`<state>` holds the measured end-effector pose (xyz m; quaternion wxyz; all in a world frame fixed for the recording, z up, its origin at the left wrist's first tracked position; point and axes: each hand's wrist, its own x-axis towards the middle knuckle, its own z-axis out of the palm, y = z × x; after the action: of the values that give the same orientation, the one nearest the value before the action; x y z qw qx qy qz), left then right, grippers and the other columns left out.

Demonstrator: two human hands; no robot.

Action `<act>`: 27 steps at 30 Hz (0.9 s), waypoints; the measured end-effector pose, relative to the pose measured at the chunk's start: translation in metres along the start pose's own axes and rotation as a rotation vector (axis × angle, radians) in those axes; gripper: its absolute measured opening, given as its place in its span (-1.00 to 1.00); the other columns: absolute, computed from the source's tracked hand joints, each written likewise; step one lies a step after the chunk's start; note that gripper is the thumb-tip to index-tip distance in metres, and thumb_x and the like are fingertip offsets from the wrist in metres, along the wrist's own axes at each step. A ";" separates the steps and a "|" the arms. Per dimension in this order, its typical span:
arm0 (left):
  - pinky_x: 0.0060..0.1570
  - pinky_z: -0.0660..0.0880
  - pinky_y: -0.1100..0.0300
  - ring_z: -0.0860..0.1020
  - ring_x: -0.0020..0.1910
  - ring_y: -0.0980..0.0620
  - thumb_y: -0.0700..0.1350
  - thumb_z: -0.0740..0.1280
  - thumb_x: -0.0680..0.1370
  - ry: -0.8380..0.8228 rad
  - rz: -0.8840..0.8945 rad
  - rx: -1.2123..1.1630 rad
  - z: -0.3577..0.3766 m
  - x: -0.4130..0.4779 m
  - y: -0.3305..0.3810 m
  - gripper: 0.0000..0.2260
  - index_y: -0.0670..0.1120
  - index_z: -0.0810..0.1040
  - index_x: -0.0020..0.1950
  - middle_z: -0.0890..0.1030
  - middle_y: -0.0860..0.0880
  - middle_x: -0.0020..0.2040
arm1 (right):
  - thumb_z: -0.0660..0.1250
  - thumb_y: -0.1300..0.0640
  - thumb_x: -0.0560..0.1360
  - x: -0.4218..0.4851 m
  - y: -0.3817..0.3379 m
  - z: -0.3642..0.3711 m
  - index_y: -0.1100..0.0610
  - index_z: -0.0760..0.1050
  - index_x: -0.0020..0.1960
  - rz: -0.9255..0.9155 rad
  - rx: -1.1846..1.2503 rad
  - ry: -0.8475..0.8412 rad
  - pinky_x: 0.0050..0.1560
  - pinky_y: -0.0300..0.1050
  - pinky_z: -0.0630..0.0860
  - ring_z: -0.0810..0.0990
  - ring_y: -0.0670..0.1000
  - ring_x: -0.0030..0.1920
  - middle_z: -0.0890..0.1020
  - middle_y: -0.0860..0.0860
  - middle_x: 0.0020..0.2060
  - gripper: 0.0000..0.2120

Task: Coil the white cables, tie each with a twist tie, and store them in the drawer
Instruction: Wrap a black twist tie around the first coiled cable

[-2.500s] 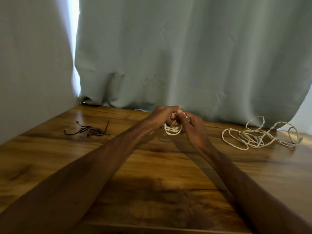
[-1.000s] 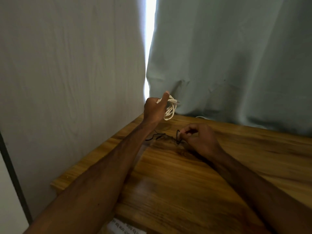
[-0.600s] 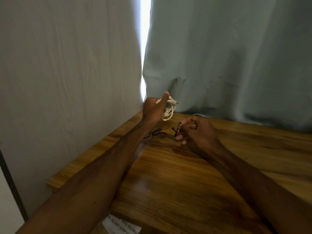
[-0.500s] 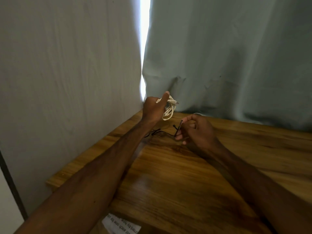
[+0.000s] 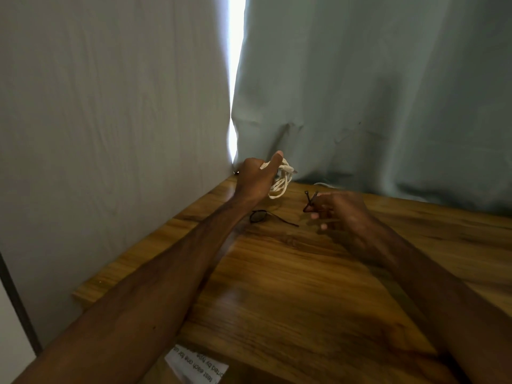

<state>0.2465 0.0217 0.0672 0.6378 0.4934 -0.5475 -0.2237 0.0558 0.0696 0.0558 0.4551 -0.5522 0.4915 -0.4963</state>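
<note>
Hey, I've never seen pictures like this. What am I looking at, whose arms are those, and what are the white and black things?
No machine here: a person works with bare hands. The camera sits on their head, looking forward and down, so both arms reach in from below. The left hand holds a coiled white cable. The right hand has a black twist tie pinched in its grip. More black ties lie on the wooden table near the left wrist. A curtain hangs behind.

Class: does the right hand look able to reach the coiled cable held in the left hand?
Likely yes: the right hand, pinching a black twist tie, is beside the coiled white cable, nothing between them.
</note>
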 end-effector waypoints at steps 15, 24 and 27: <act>-0.35 0.42 0.20 0.46 -0.51 0.06 0.02 0.41 0.60 -0.175 -0.027 -0.153 0.041 -0.018 -0.006 -0.58 -0.18 0.58 -0.37 0.51 -0.12 -0.46 | 0.27 0.31 0.62 -0.001 -0.004 -0.049 0.24 0.71 0.04 -0.075 -0.111 -0.095 -0.49 -0.20 0.46 0.56 -0.01 -0.40 0.65 0.15 -0.30 -0.78; -0.41 0.38 0.28 0.44 -0.56 0.13 0.07 0.39 0.62 -0.223 -0.068 -0.171 0.087 -0.032 0.004 -0.54 -0.10 0.53 -0.44 0.47 0.02 -0.55 | 0.36 0.36 0.58 0.008 0.004 -0.102 0.21 0.41 0.17 0.012 -0.110 0.002 -0.60 -0.19 0.36 0.50 0.03 -0.46 0.62 0.16 -0.35 -0.78; -0.45 0.38 0.30 0.44 -0.57 0.14 0.07 0.39 0.61 -0.208 -0.096 -0.186 0.109 -0.033 0.013 -0.54 -0.12 0.52 -0.43 0.47 0.02 -0.56 | 0.40 0.36 0.55 0.004 0.004 -0.106 0.31 0.53 0.08 0.011 -0.105 -0.059 -0.51 -0.20 0.51 0.60 0.02 -0.44 0.66 0.19 -0.31 -0.88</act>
<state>0.1326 0.0128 0.0534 0.6090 0.4320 -0.5633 -0.3538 -0.0498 0.0635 0.0617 0.4425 -0.5869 0.5065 -0.4507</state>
